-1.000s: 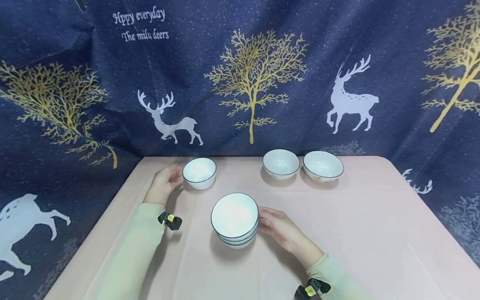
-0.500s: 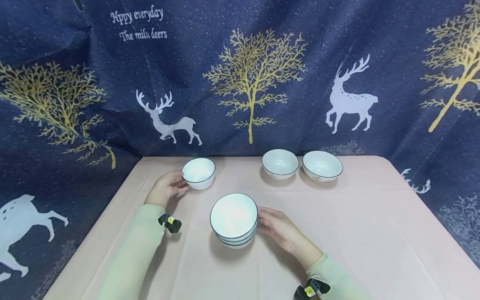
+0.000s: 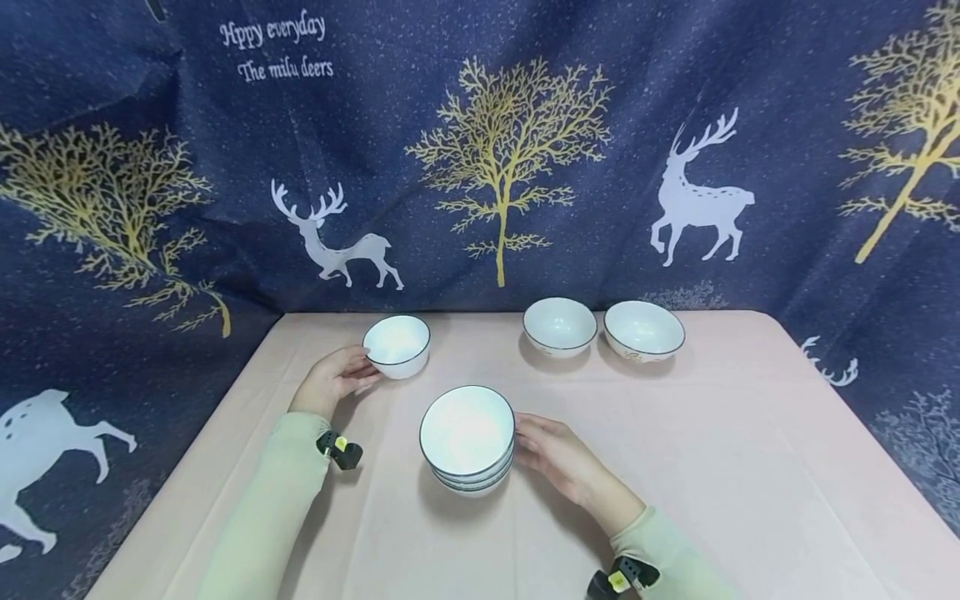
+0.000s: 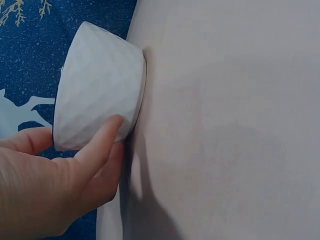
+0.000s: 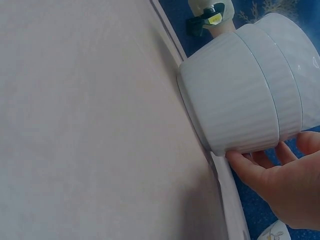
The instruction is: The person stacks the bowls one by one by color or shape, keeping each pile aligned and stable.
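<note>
A white bowl with a dark rim (image 3: pixel 397 346) stands upright at the back left of the table. My left hand (image 3: pixel 332 382) pinches its near-left side; in the left wrist view the thumb is at the rim and the fingers lie along the faceted outer wall (image 4: pixel 100 80). Nearer the middle stands a stack of several white bowls (image 3: pixel 468 437), nested upright. My right hand (image 3: pixel 558 458) touches the stack's right side with fairly straight fingers. The right wrist view shows the stack's ribbed lower bowl (image 5: pixel 230 95) with fingertips against it and the thumb near an upper rim.
Two wider white bowls, one on the left (image 3: pixel 560 327) and a patterned one on the right (image 3: pixel 644 331), stand side by side at the back. A pale pink cloth covers the table (image 3: pixel 712 467). A dark blue hanging (image 3: pixel 585 208) with deer and trees rises behind it.
My left hand has moved slightly nearer and onto the left bowl, its thumb now at the rim. My right hand and the stack have stayed in place.
</note>
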A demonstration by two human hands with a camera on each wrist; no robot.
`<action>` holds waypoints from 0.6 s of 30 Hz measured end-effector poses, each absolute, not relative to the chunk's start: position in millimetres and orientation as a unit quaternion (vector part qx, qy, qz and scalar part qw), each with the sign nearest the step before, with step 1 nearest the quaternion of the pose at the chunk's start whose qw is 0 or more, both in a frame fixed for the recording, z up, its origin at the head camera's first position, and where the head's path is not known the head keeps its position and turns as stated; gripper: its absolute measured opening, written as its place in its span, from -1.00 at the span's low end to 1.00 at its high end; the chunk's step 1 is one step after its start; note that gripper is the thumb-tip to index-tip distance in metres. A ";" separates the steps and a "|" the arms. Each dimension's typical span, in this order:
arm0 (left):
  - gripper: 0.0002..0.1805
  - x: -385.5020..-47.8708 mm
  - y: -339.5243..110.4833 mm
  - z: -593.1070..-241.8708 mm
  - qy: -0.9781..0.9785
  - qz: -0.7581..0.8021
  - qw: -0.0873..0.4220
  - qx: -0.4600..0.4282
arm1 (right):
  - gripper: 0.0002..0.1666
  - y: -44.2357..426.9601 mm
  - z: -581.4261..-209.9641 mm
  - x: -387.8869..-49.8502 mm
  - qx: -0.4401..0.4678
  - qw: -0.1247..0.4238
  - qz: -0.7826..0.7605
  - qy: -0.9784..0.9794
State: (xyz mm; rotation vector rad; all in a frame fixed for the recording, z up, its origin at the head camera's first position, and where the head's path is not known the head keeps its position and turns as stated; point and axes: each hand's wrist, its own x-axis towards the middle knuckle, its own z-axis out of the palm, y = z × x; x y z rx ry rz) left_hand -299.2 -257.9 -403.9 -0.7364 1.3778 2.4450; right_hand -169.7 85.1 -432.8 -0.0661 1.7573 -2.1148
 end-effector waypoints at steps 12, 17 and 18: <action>-0.64 -301.7 -258.1 -410.6 0.479 0.830 0.130 -0.254 | -0.38 85.3 -432.8 -170.5 -0.018 0.193 -0.753 0.629; -0.30 -300.9 -257.4 -411.4 0.478 0.831 0.124 -0.256 | -0.39 84.6 -432.8 -170.2 -0.014 0.193 -0.756 0.625; -0.28 -300.6 -257.5 -411.4 0.477 0.832 0.123 -0.255 | -0.39 84.4 -432.5 -170.1 -0.016 0.192 -0.756 0.625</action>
